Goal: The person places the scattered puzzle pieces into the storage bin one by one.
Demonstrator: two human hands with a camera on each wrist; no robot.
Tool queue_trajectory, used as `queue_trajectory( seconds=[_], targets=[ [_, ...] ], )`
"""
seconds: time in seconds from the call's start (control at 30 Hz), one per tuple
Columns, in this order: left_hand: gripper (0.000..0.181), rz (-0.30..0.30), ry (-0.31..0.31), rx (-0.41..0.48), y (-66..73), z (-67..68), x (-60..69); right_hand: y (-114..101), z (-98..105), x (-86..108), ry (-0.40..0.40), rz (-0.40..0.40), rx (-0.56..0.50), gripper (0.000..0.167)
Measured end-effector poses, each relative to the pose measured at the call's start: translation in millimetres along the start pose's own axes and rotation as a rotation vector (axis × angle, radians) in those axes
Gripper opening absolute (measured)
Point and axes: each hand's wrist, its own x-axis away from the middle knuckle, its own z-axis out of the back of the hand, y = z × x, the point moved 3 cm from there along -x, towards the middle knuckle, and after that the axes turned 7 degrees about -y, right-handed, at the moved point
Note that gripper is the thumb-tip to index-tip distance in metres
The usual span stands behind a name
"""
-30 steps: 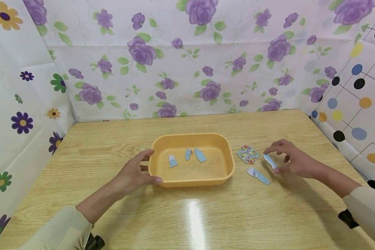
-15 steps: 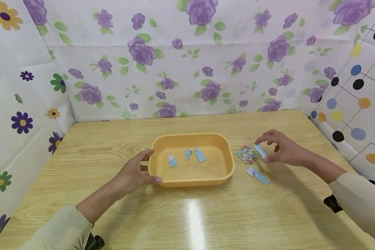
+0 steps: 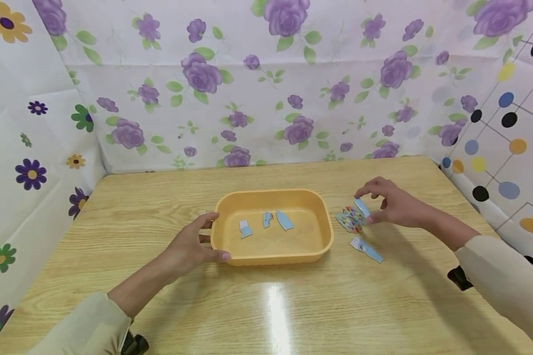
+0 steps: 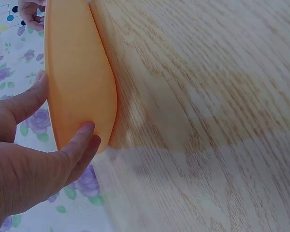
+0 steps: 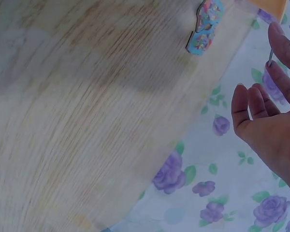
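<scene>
My left hand holds the left end of a yellow plastic tray, its thumb and fingers spread along the rim; the left wrist view has its fingers against the tray's outer wall. Between thumb and index finger, my right hand pinches a light blue puzzle piece, which shows edge-on in the right wrist view. Right below it lies a small cluster of multicoloured puzzle pieces, partly covered by the held piece. A long blue-and-white piece lies nearer on the table.
Inside the tray lie three pieces: a white-and-blue one, a small blue one and a pointed blue one. Flowered cloth stands behind the wooden table, and a dotted cloth at the right.
My right hand has moved left and away from me with the blue piece, from the right of the cluster to just over its edge. The left hand and tray stay put.
</scene>
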Motion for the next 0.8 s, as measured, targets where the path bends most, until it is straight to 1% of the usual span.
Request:
queue_trajectory(
  seconds=[0.2, 0.47, 0.6, 0.8],
  targets=[
    [0.101, 0.004, 0.003, -0.001, 0.2, 0.1, -0.2, -9.8, -3.7, -15.2, -0.002, 0.025, -0.004, 0.049],
    [0.102, 0.005, 0.003, -0.005, 1.8, 0.8, 0.0, -36.5, -7.3, -36.6, 0.006, 0.091, -0.01, 0.049],
    [0.102, 0.003, 0.002, 0.004, 2.0, 0.6, -0.2, -48.1, -11.8, -46.1, -0.018, 0.113, -0.025, 0.051],
    [0.102, -0.001, 0.001, 0.013, 0.8, 0.1, 0.2, -62.8, -18.6, -59.0, -0.038, 0.14, -0.015, 0.052]
  ],
)
